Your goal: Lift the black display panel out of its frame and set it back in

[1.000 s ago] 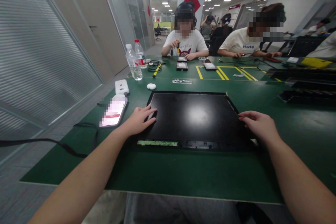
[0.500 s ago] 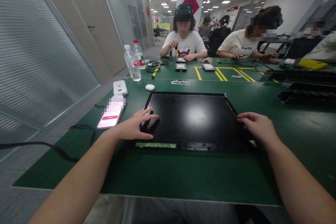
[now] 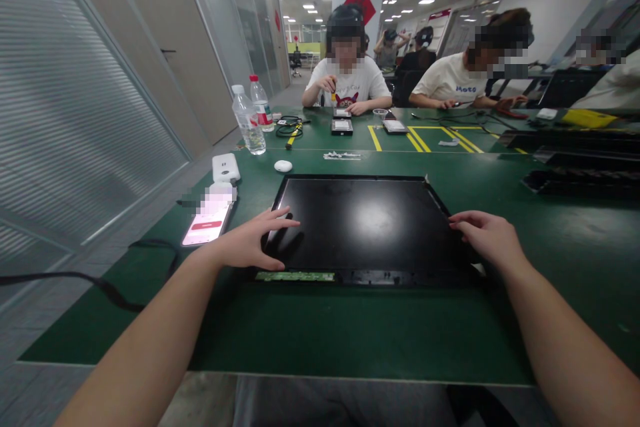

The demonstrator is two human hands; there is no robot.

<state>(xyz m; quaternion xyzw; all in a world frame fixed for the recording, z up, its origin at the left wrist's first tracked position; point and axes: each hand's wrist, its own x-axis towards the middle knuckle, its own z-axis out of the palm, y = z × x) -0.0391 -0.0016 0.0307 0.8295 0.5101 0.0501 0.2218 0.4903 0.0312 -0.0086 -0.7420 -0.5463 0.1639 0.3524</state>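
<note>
A black flat screen panel (image 3: pixel 370 227) lies face up in front of me, its dark surface reflecting a ceiling light. Along its near edge runs a green circuit board strip (image 3: pixel 295 276), beside a black strip of frame. My left hand (image 3: pixel 257 237) is spread over the panel's left edge, fingers apart; whether the fingertips press on the glass I cannot tell. At the right edge, my right hand (image 3: pixel 483 235) pinches the panel's rim between thumb and fingers. The undersides of both hands are hidden.
Left of the panel lie a lit phone (image 3: pixel 209 217), a white power bank (image 3: pixel 226 168) and a white earbud case (image 3: pixel 283 165). Two bottles (image 3: pixel 250 123) stand behind them. Black frame parts (image 3: pixel 585 180) sit at the right. Across the table, a person (image 3: pixel 347 73) works on small drives (image 3: pixel 342 127).
The whole view has shifted slightly, so things appear a little further left. My hands keep nearly the same places on the panel, and the panel looks unmoved.
</note>
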